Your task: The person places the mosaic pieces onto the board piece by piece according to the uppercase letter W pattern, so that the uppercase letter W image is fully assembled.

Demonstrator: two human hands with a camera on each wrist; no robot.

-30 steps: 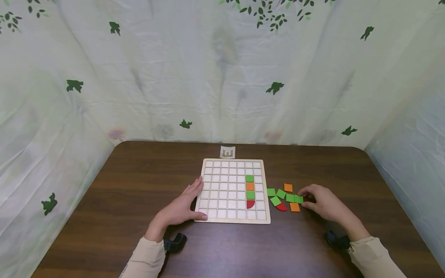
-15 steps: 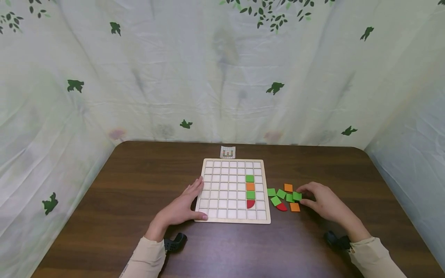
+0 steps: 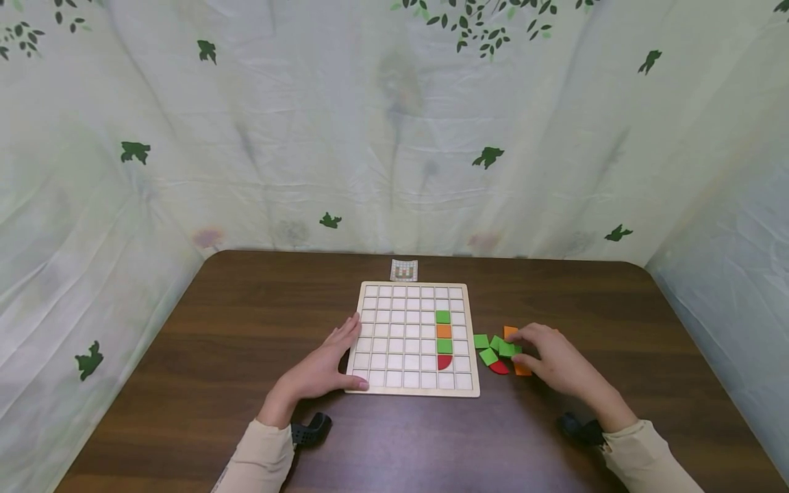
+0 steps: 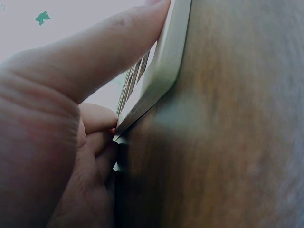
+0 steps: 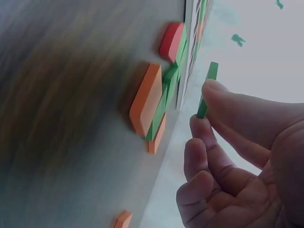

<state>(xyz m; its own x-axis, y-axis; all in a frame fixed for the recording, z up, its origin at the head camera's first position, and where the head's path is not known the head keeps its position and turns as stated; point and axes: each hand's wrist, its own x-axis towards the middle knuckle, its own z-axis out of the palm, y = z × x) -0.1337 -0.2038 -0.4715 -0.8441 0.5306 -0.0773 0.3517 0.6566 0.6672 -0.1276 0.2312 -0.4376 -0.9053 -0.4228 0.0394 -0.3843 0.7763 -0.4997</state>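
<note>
My left hand [image 3: 323, 366] rests along the left side of a white gridded board [image 3: 394, 342], its thumb laid over the near left corner. In the left wrist view the fingertips are right at the board's edge [image 4: 156, 80]. One column of the board has two green squares, an orange square [image 3: 443, 331] and a red quarter-circle [image 3: 444, 361]. My right hand [image 3: 564, 363] pinches a green square tile [image 5: 213, 72] between thumb and fingers, raised over the loose pieces. Below it lie several green tiles [image 3: 481, 341], orange tiles [image 5: 148, 97] and a red rounded tile [image 5: 172, 42].
A small printed card [image 3: 403, 270] with a grid pattern lies behind the board. Another orange tile [image 5: 123, 219] sits apart from the pile. The brown wooden table [image 3: 259, 301] ends at a pale curtain [image 3: 345, 137] with leaf prints.
My right hand has picked up the rightmost green tile and moved left with it over the pile. An orange piece now shows beyond that hand. My left hand and the board stay put.
</note>
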